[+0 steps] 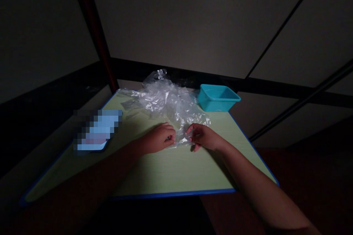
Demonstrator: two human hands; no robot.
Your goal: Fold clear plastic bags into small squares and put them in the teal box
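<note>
A crumpled heap of clear plastic bags lies on a pale green table with a blue edge. One thin plastic bag stretches forward from the heap to both hands. My left hand pinches its near left corner with curled fingers. My right hand pinches the near right corner, a short gap away. Both forearms reach in from the lower corners of the view.
A teal plastic tub stands at the table's far right corner, beside the heap. A blurred flat object rests near the left edge. A dark red post rises behind the far left corner. The room is dim.
</note>
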